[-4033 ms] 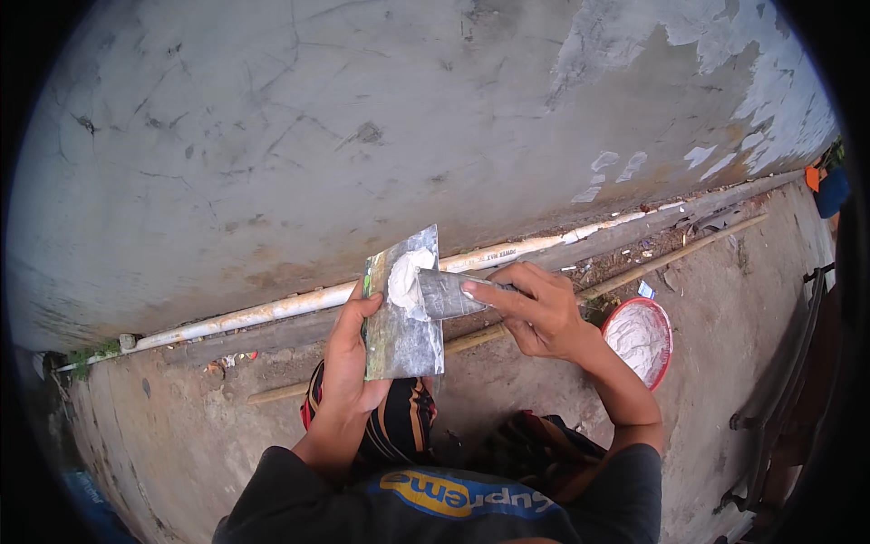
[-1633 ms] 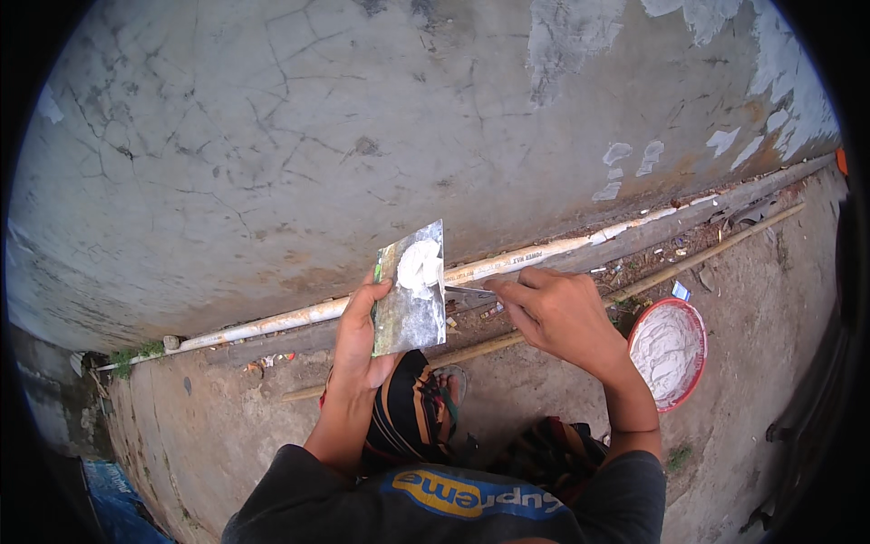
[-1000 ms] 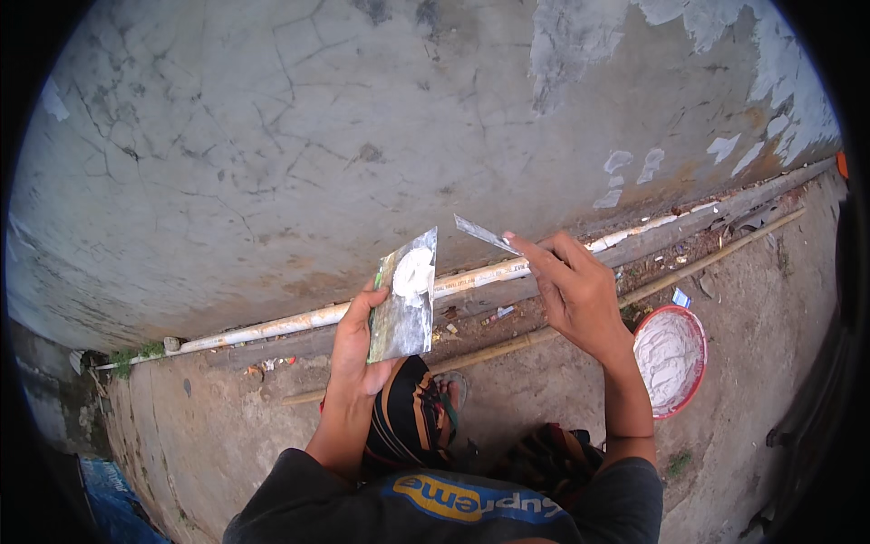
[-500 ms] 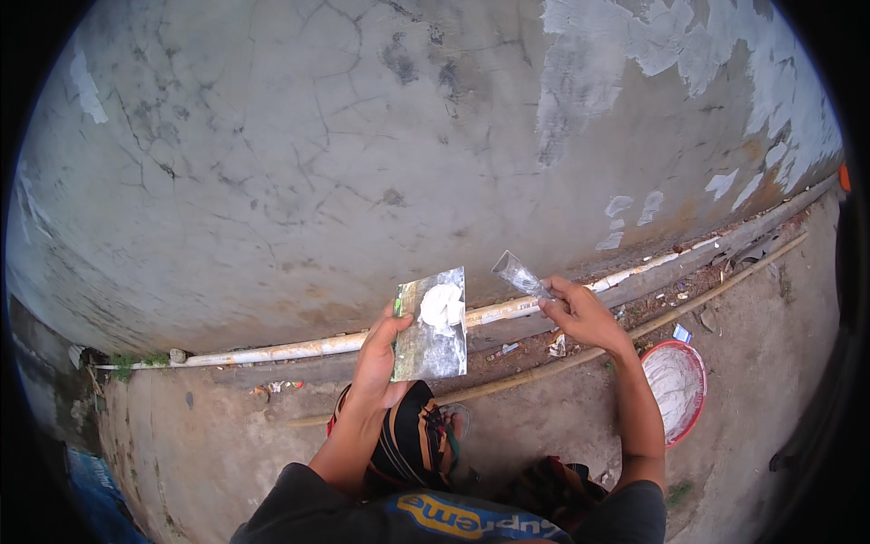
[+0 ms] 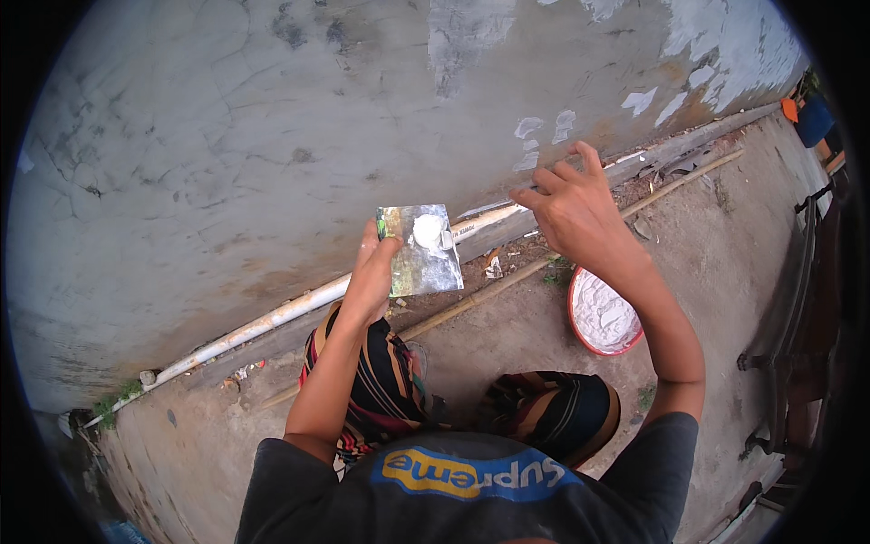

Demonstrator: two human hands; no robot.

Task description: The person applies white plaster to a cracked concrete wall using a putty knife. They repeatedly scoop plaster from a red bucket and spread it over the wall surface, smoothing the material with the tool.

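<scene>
My left hand (image 5: 370, 276) grips the left edge of a thin rectangular metallic-looking plate (image 5: 421, 272), thumb on top. A lump of white putty (image 5: 429, 232) lies on its upper part, and grey-white smears cover the surface around it. To the right, my right hand (image 5: 575, 213) is raised in front of the wall with its fingers bent and its back showing. It is closed around the putty knife, whose blade is mostly hidden behind the fingers. Both hands are apart from the cracked grey wall (image 5: 227, 163).
A red-rimmed basin (image 5: 573, 317) of white putty stands on the ground at right. Along the wall's foot run a white pipe (image 5: 272, 319) and a bamboo pole (image 5: 689, 177). White patches (image 5: 471, 36) mark the wall. Dark furniture (image 5: 788, 363) stands far right; my knees (image 5: 553, 408) are below.
My right hand has risen and turned, so the putty knife has gone largely out of sight. My left hand and the plate sit higher in view. The view has shifted to the right.
</scene>
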